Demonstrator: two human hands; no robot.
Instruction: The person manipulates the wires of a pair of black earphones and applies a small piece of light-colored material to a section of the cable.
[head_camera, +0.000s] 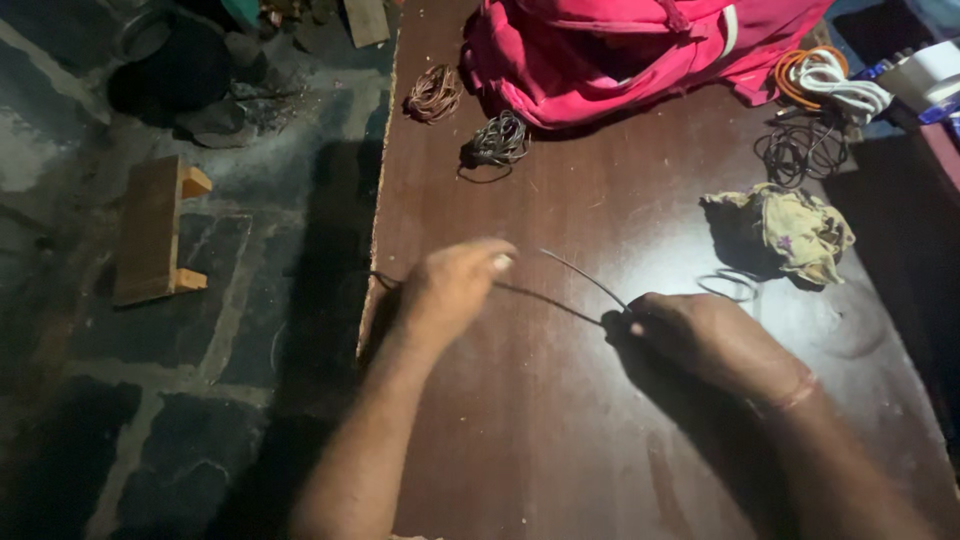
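A brown worktop (560, 420) is seen from above, with a pink bag (620, 50) lying at its far edge. Just in front of the bag, two small coils are found: a brownish wire coil (434, 93) and a grey wire coil (497, 140). To the right of the bag, an orange and white cable bundle (825, 82) and a black cable loop (800, 150) are placed; nearer, a crumpled yellowish rag (790, 230) is laid. Left of the worktop, well apart from the bag, a wooden stool (152, 232) stands on the stone floor (120, 400).

A thin dark wire (560, 300) is held taut above the worktop, well in front of the bag. It is pinched by the closed left hand (455, 285) and the closed right hand (700, 335), one loose end sticking up between them.
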